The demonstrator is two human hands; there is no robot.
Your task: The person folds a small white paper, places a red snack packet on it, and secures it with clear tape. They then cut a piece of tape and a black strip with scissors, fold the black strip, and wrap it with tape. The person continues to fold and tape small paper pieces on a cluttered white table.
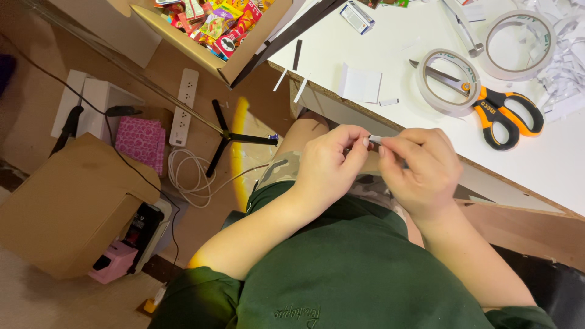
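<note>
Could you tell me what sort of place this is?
Probably a home craft corner: a white table holds tape rolls and orange scissors, while a cardboard box and power strip sit on the floor.

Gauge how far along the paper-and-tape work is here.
Done: peeled white strips lie heaped on the table, with scissors laid down beside the tape rolls. In hand: left hand and right hand pinch a small white piece. Left: folded white pieces wait near the edge.

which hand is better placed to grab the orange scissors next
Right, probably. The right hand is nearer the scissors on the white table. The left hand sits farther away. Both hands pinch a small white piece, so one must let go first.
</note>
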